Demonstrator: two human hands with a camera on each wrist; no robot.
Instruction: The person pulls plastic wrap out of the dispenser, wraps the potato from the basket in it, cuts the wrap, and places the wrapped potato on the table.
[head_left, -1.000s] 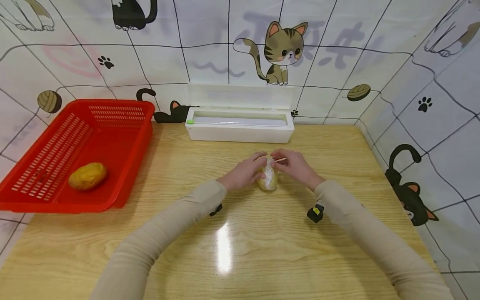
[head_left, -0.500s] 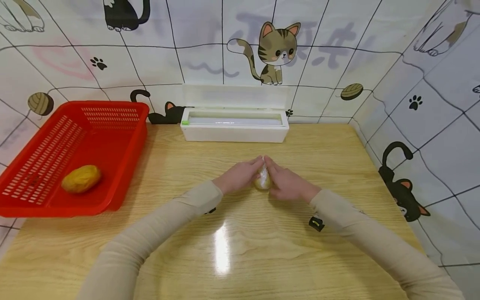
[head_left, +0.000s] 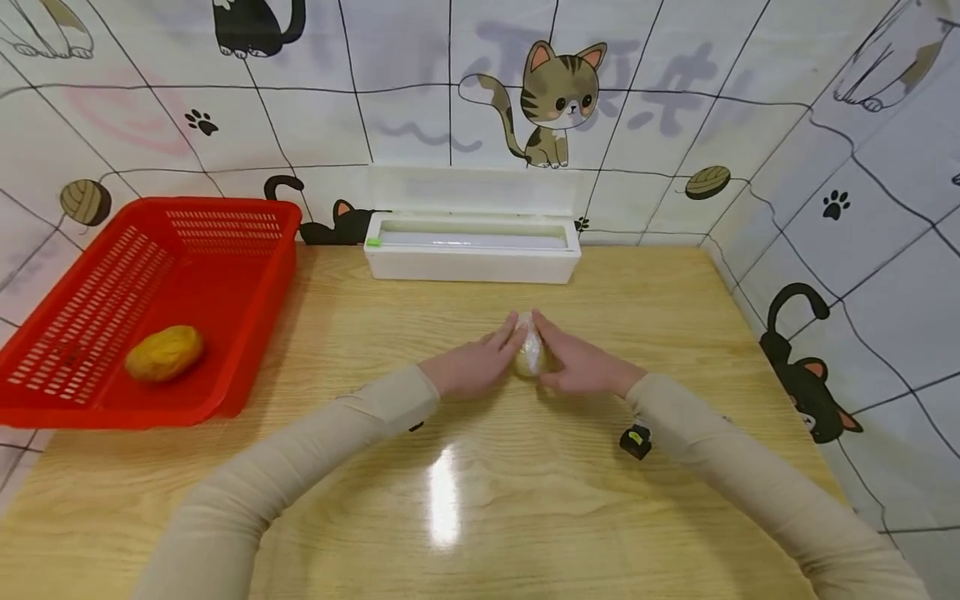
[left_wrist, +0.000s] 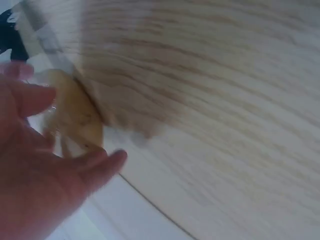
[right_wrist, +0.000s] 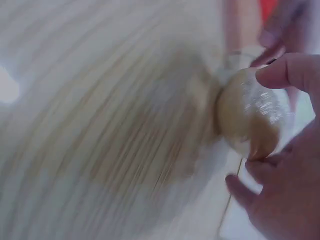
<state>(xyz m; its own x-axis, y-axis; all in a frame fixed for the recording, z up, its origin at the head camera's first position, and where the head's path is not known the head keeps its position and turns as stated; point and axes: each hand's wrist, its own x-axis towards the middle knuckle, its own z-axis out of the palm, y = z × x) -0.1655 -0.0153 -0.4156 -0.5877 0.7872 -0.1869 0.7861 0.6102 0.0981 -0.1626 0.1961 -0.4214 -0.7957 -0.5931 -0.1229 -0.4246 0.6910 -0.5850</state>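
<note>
On the wooden table lies a potato (head_left: 530, 357) wrapped in shiny clear film. My left hand (head_left: 474, 363) holds its left side, and my right hand (head_left: 587, 364) holds the right side. Fingertips of both hands come close together at its far end. The right wrist view shows the thumb of my right hand (right_wrist: 287, 185) on the film and the other fingers round the potato (right_wrist: 240, 112). In the left wrist view, my left hand (left_wrist: 42, 180) spans the potato (left_wrist: 82, 112) with thumb and fingers. Part of the potato is hidden behind the hands.
A white box (head_left: 472, 265) with its lid raised stands at the back, a roll of film (head_left: 472, 241) inside. To the left is a red basket (head_left: 258, 333) holding a yellow, oblong, potato-like item (head_left: 165, 353). Cat-patterned walls (head_left: 412, 125) border the table (head_left: 510, 500).
The fingers have gone from pinching film at the potato's far end to lying along its two sides. In the last half second the left hand has shifted slightly down its side.
</note>
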